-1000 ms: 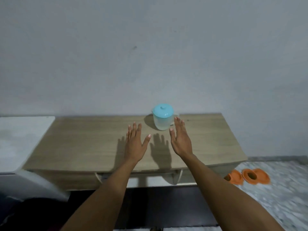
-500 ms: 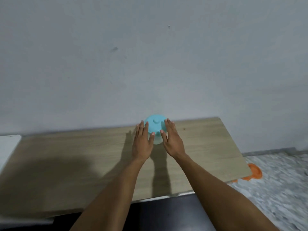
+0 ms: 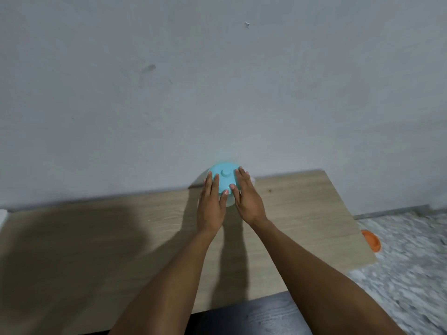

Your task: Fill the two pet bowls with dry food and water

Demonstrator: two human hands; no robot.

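Observation:
A clear jug with a light blue lid [image 3: 225, 178] stands at the back of the wooden table [image 3: 302, 213], close to the wall. My left hand [image 3: 210, 204] lies against the jug's left side with straight fingers. My right hand [image 3: 244, 197] lies on its right side, fingers straight and reaching over the lid's edge. Both thumbs meet at the front of the lid. The jug's body is mostly hidden behind my hands. An orange pet bowl [image 3: 372, 240] shows partly on the floor past the table's right edge.
A plain grey wall rises right behind the table. Speckled grey floor [image 3: 411, 274] lies to the right. A dark surface [image 3: 254, 317] sits below the table's front edge. My shadow covers the table's left half.
Both hands moved forward from hovering over the table and now lie on the jug's two sides. The view came closer and turned left, so only part of one orange bowl stays in view.

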